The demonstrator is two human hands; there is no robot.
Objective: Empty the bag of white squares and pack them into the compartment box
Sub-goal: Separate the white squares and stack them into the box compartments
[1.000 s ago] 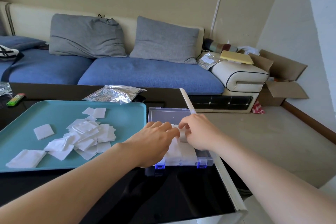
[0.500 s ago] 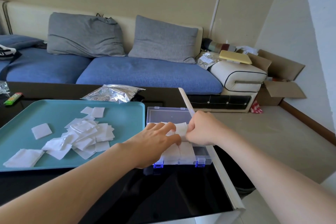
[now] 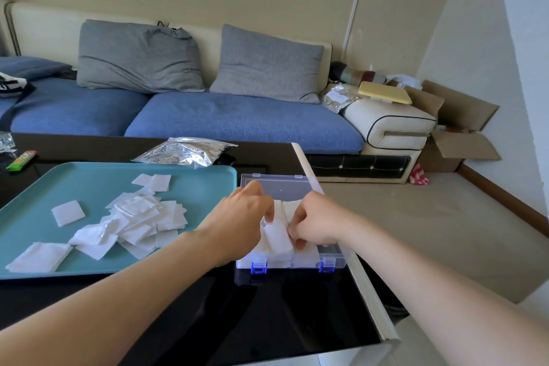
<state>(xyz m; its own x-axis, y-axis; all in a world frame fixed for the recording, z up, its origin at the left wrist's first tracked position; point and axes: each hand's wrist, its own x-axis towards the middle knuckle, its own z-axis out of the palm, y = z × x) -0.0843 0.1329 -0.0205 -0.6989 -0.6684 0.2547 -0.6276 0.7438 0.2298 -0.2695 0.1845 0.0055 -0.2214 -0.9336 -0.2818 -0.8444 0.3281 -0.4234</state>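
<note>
The fingers [image 3: 269,215] of the left hand [image 3: 237,224] bend down onto a stack of soft white squares [image 3: 277,238]. The curled fingertips [image 3: 293,230] of the right hand [image 3: 319,221] nip the same stack from the other side, so both hands grip it and neither is slack. Squeezing from two sides likely keeps the limp sheets squared and compressed, so they slide between dividers instead of fanning out.

The stack sits low in the centre of the frame, inside the clear plastic compartment box with blue latches [image 3: 337,255]. I cannot tell which compartment, because the hands cover the dividers. The box's transparent lid [image 3: 282,186] lies folded back toward the top of the frame, out of the way.

Just left of the box, the teal rectangular plastic tray [image 3: 89,184] holds a loose heap of white squares [image 3: 139,217], spread within easy reach. Above the tray lies the crumpled silver foil bag [image 3: 187,151], flat and seemingly emptied. Emptying looks done, and packing is under way with many squares left. Everything rests on the glossy black table [image 3: 267,321].
</note>
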